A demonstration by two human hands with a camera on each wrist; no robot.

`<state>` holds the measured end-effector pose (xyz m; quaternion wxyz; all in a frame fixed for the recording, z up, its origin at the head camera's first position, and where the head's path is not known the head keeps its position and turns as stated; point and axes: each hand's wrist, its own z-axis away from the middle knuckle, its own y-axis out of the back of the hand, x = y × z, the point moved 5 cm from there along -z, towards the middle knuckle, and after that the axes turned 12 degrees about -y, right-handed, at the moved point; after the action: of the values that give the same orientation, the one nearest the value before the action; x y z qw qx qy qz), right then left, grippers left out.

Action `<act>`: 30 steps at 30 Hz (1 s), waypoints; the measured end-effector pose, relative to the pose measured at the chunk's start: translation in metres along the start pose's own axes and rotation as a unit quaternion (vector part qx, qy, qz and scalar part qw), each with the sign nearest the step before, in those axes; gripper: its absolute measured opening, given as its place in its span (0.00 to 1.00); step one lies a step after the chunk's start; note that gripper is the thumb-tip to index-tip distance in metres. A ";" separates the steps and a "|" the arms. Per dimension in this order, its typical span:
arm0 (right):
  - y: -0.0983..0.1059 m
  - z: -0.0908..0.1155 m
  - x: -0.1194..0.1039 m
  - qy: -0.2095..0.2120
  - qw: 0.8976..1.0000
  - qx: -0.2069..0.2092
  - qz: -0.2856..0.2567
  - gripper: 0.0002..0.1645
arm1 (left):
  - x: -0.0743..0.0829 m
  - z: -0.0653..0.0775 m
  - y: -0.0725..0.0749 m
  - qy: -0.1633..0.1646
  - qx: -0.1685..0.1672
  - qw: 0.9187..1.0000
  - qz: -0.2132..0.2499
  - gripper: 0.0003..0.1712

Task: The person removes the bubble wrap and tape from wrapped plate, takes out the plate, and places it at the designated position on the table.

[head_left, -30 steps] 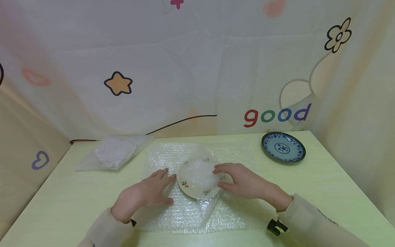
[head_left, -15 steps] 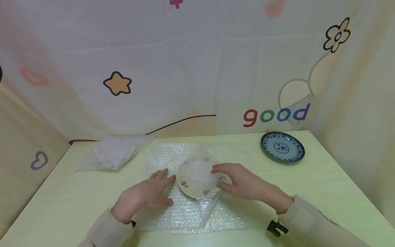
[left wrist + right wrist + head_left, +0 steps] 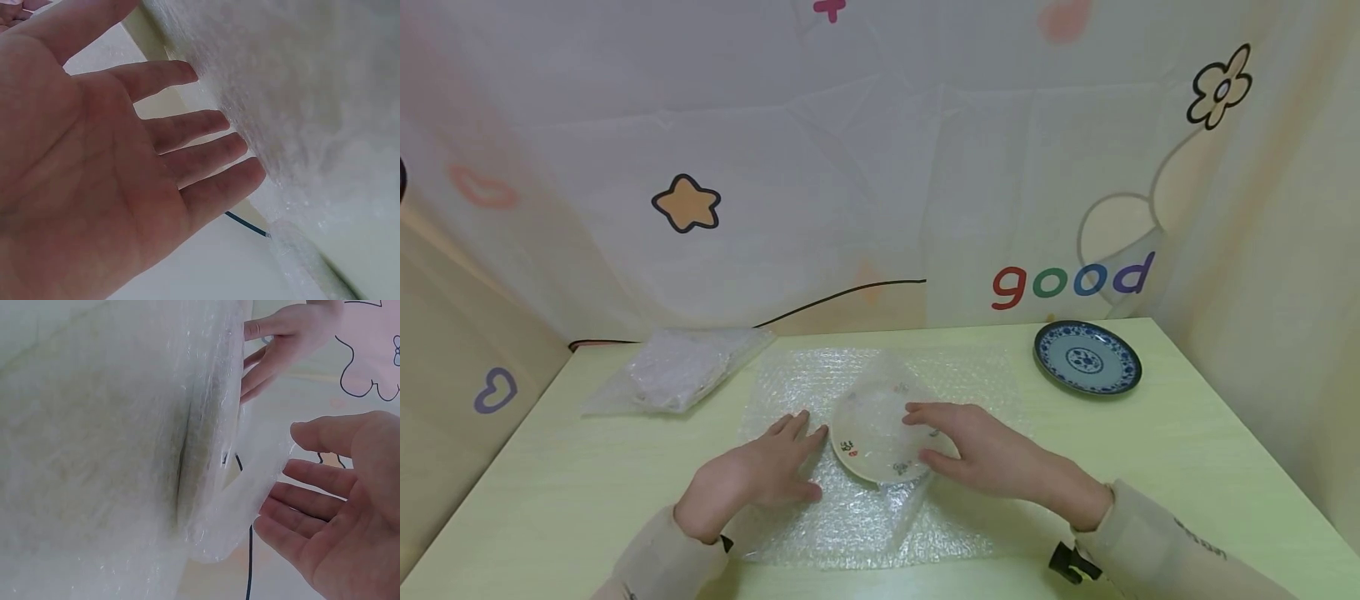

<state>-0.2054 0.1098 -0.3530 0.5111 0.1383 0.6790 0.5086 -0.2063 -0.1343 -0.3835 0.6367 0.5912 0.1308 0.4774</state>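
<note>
A cream plate (image 3: 861,462) with small printed motifs lies on a sheet of bubble wrap (image 3: 805,533) in the middle of the table. A flap of the wrap (image 3: 275,447) is folded over the plate from the right. My right hand (image 3: 992,446) touches this flap above the plate's right side, fingers extended and slightly bent, as the right wrist view also shows. To the left of the plate, my left hand (image 3: 752,475) rests on the wrap with fingers spread, fingertips near the plate's rim. In the left wrist view its fingertips touch the bubble wrap.
A blue-and-white plate with a dark rim (image 3: 1086,358) sits at the back right of the table (image 3: 1195,500). At the back left lies a bundle in bubble wrap (image 3: 677,371). A printed curtain (image 3: 850,183) hangs behind the table.
My right hand has slid slightly to the left across the plate, with the flap under its fingers. The left hand and the plate have stayed in place.
</note>
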 end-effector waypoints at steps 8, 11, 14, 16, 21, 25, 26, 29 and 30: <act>-0.003 0.003 -0.009 0.032 0.999 0.012 0.018 0.26 | 0.001 0.000 0.000 0.004 -0.003 1.000 0.000 0.46; -0.004 0.004 -0.013 0.039 0.999 0.015 0.027 0.26 | 0.002 -0.001 0.000 0.005 -0.004 1.000 0.002 0.46; -0.005 0.006 -0.016 0.040 0.999 0.009 0.029 0.26 | 0.002 -0.002 -0.001 0.005 -0.004 1.000 0.000 0.45; -0.006 0.006 -0.018 0.038 0.999 0.005 0.030 0.27 | 0.003 -0.002 -0.001 0.004 -0.005 1.000 -0.004 0.45; -0.008 0.009 -0.021 0.037 0.999 0.001 0.039 0.27 | 0.004 -0.003 0.000 0.007 -0.011 1.000 -0.005 0.46; -0.010 0.010 -0.024 0.040 0.998 0.002 0.053 0.28 | 0.005 -0.003 0.000 0.009 -0.016 1.000 -0.006 0.46; -0.011 0.010 -0.025 0.039 0.998 0.002 0.055 0.28 | 0.005 -0.002 0.000 0.009 -0.016 1.000 -0.007 0.46; -0.011 0.011 -0.028 0.040 0.997 0.004 0.063 0.29 | 0.005 -0.003 0.001 0.010 -0.016 1.000 -0.011 0.46; -0.011 0.011 -0.028 0.039 0.997 0.004 0.066 0.29 | 0.005 -0.003 0.001 0.010 -0.016 1.000 -0.013 0.45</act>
<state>-0.1796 0.0910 -0.3464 0.4486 0.1649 0.6900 0.5435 -0.2064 -0.1290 -0.3818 0.6507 0.5748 0.1371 0.4769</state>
